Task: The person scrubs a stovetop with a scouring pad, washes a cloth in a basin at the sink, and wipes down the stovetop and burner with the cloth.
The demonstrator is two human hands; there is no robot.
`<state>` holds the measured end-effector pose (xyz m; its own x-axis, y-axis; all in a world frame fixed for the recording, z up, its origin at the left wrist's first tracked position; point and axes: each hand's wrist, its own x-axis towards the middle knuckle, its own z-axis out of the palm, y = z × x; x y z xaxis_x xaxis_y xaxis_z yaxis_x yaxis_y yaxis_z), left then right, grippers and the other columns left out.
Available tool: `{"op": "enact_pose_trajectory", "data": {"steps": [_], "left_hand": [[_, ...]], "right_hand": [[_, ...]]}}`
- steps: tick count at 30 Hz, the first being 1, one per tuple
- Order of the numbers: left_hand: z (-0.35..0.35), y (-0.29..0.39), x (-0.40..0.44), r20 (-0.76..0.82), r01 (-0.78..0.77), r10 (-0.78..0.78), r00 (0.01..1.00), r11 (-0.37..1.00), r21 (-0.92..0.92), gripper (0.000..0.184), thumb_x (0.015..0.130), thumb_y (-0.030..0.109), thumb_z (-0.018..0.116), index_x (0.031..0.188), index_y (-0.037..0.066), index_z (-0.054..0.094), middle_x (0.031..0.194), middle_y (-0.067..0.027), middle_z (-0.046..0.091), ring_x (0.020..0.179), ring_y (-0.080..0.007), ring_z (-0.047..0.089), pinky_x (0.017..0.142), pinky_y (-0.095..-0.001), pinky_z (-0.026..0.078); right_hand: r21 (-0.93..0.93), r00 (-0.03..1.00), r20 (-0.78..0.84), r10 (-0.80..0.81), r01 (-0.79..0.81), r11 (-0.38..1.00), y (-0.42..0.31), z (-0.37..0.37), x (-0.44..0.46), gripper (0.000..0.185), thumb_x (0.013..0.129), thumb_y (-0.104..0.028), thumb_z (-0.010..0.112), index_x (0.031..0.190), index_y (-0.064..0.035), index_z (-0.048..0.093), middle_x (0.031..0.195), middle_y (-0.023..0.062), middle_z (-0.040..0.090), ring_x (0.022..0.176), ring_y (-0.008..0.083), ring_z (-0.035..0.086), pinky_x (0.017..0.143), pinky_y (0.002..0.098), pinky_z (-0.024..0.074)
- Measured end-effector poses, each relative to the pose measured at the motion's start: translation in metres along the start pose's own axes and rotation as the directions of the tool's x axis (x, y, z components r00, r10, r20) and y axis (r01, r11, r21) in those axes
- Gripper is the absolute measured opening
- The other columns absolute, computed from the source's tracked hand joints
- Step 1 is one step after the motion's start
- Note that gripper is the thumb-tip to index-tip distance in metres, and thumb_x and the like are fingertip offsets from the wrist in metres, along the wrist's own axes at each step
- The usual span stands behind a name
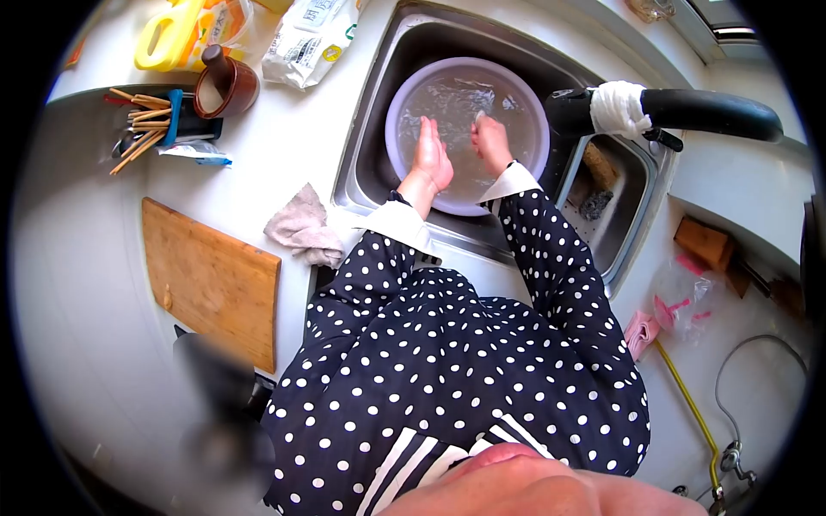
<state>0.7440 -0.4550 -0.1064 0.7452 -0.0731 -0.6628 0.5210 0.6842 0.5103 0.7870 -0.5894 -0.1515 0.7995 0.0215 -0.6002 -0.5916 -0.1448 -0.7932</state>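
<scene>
A pale purple basin (396, 163) of cloudy water stands in the large compartment of a steel sink (357, 168). Over the water, my left hand (433, 156) is open, its fingers straight and held together, with nothing seen in it. My right hand (491, 146) is closed a little to the right, also above the basin. A small pale bit shows by its fingertips, but what it is cannot be made out. The two hands are apart. White cuffs of a dotted garment (447, 344) end at both wrists.
A black faucet (705, 112) wrapped in white cloth reaches in from the right. The small sink compartment holds a brown piece (600, 165) and a scouring pad (594, 205). Leftward are a rag (305, 228), a cutting board (211, 279), chopsticks (142, 120) and a brown mortar (237, 90).
</scene>
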Motion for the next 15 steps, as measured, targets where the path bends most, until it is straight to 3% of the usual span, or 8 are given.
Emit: {"op": "enact_pose_trajectory", "data": {"steps": [1,2,5,8,11,12,13,15], "left_hand": [[-0.007,0.001,0.002,-0.014,0.002,-0.002,1.000,1.000,0.018,0.082,0.086,0.063,0.030,0.143,0.013,-0.002,0.148,-0.0112,-0.014,0.135,-0.0306,-0.011,0.106,-0.0442,-0.011],[-0.012,0.002,0.003,-0.029,0.006,-0.005,1.000,0.999,0.035,0.081,0.086,0.062,0.030,0.143,0.013,0.000,0.148,-0.0107,-0.013,0.135,-0.0309,-0.012,0.105,-0.0447,-0.012],[-0.020,0.004,0.003,-0.101,0.043,-0.033,0.994,0.994,0.098,0.077,0.088,0.060,0.029,0.143,0.014,0.002,0.149,-0.0088,-0.011,0.136,-0.0314,-0.010,0.104,-0.0491,-0.012],[-0.019,0.002,0.004,-0.149,0.157,-0.144,0.978,0.985,0.076,0.073,0.089,0.058,0.029,0.143,0.016,0.003,0.149,-0.0070,-0.011,0.136,-0.0316,-0.009,0.103,-0.0539,-0.011],[-0.009,0.005,-0.004,-0.214,0.213,-0.217,0.952,0.976,-0.045,0.078,0.088,0.053,0.041,0.143,0.011,0.004,0.149,-0.0087,-0.007,0.136,-0.0286,-0.007,0.108,-0.0421,-0.003],[-0.007,0.002,-0.003,-0.261,0.247,-0.246,0.933,0.969,-0.032,0.073,0.089,0.053,0.037,0.142,0.011,0.008,0.149,-0.0090,-0.002,0.136,-0.0293,-0.001,0.107,-0.0468,-0.002],[-0.004,-0.001,0.002,-0.304,0.279,-0.272,0.913,0.960,-0.021,0.070,0.090,0.053,0.033,0.142,0.012,0.012,0.149,-0.0094,0.003,0.136,-0.0299,0.005,0.105,-0.0516,-0.002],[-0.005,-0.011,0.016,-0.255,0.319,-0.328,0.909,0.945,-0.079,0.062,0.091,0.050,0.030,0.138,0.010,0.023,0.144,-0.0104,0.018,0.132,-0.0297,0.019,0.104,-0.0549,0.005]], "right_hand": [[-0.430,0.972,-0.054,-0.231,0.186,0.884,0.009,-0.008,0.016,0.025,0.091,-0.024,0.040,0.090,-0.0068,0.058,0.071,0.0065,0.056,0.061,0.0220,0.054,0.054,0.0363,0.0422],[-0.776,0.892,-0.001,-0.453,0.285,0.563,0.017,-0.008,0.025,0.024,0.090,-0.023,0.041,0.090,-0.0070,0.060,0.077,0.0093,0.060,0.068,0.0266,0.058,0.060,0.0407,0.0461],[-0.925,0.672,-0.251,-0.697,0.047,0.378,0.034,0.006,0.006,0.022,0.086,-0.013,0.042,0.098,-0.0095,0.061,0.101,0.0168,0.059,0.091,0.0390,0.057,0.081,0.0504,0.0426],[-0.909,0.852,0.382,-0.358,0.416,0.019,0.061,0.005,0.010,0.024,0.084,-0.009,0.044,0.099,-0.0086,0.063,0.112,0.0194,0.053,0.097,0.0347,0.056,0.085,0.0446,0.0435],[-0.791,0.980,0.033,-0.196,0.146,0.594,0.040,-0.001,0.012,0.021,0.084,-0.009,0.049,0.099,-0.0075,0.063,0.096,0.0135,0.061,0.088,0.0262,0.061,0.072,0.0334,0.0491],[-0.674,0.988,-0.101,-0.116,0.018,0.739,0.040,-0.003,0.016,0.020,0.084,-0.010,0.050,0.099,-0.0065,0.063,0.092,0.0112,0.063,0.085,0.0238,0.062,0.068,0.0314,0.0499],[-0.365,0.992,-0.113,0.050,-0.088,0.927,-0.008,0.001,-0.019,0.020,0.087,-0.013,0.050,0.100,-0.0024,0.061,0.084,0.0055,0.064,0.078,0.0162,0.062,0.061,0.0282,0.0498],[0.029,0.985,0.090,0.145,-0.148,0.989,-0.012,-0.007,-0.033,0.024,0.089,-0.015,0.049,0.106,-0.0014,0.058,0.083,0.0024,0.063,0.078,0.0132,0.061,0.060,0.0276,0.0494]]}}
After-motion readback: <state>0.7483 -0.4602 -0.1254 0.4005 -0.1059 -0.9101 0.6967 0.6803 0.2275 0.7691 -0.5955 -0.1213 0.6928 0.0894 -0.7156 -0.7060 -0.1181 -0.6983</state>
